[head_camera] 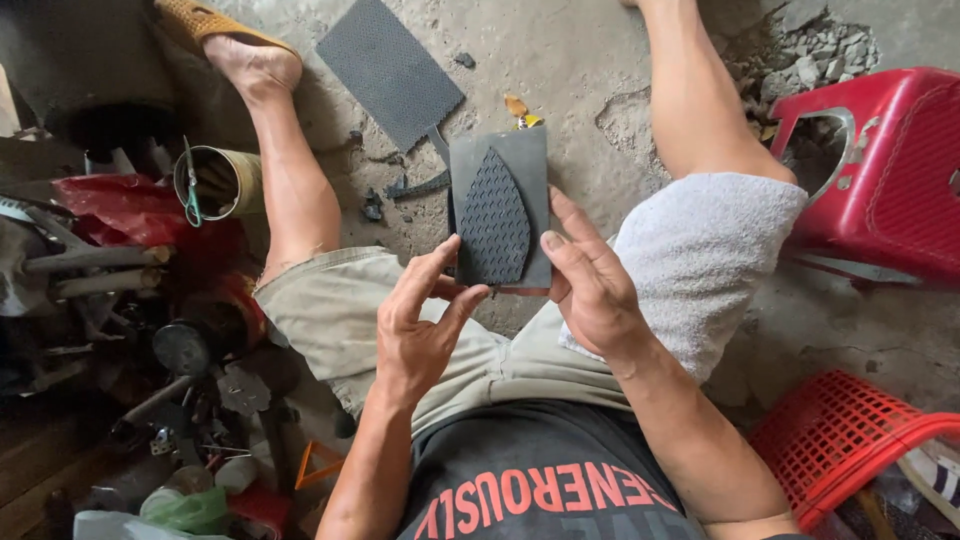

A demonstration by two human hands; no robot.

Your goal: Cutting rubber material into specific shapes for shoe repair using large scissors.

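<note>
Nearest to us, our left hand (420, 320) pinches the lower left edge of a dark grey rubber piece (520, 160) between thumb and fingers, while our right hand (590, 285) grips its lower right edge, fingers curled behind. We hold it above our lap: a smooth rectangle with a leaf-shaped, diamond-textured sole patch (493, 222) lying on it, point upward. Beyond, a textured rubber sheet (390, 70) lies on the concrete floor (570, 60).
</note>
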